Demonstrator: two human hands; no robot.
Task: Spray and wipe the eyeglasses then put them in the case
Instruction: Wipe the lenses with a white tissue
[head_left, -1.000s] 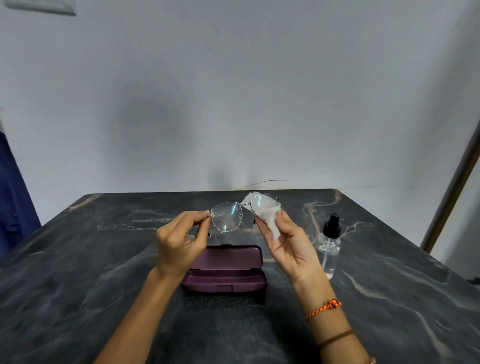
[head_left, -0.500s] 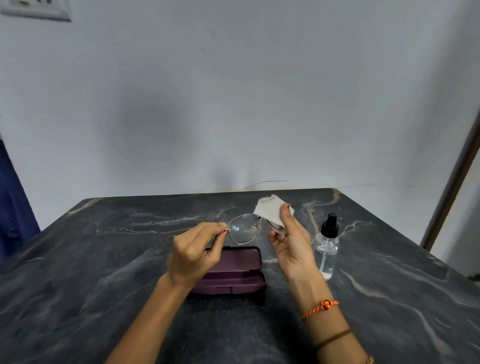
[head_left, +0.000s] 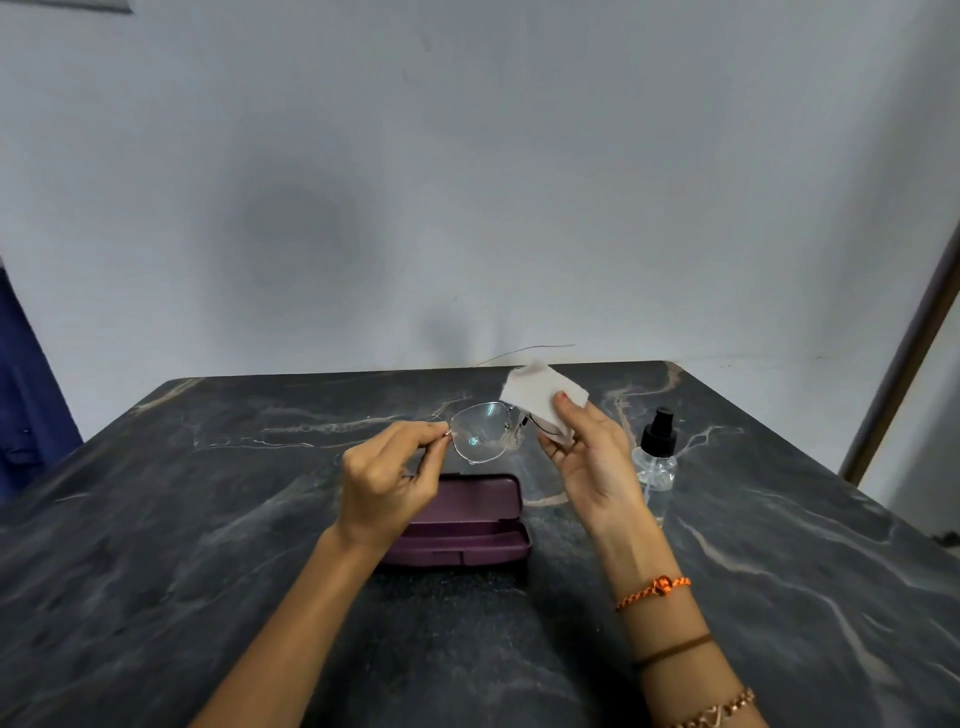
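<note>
Fingers of the left hand pinched the eyeglasses while the right hand gripped a white cloth over one lens.

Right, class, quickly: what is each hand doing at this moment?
Left hand: pinches the eyeglasses at the frame's outer corner.
Right hand: holds the white cloth against the other lens.

Thin metal eyeglasses; matt plastic case; marble table.
</note>
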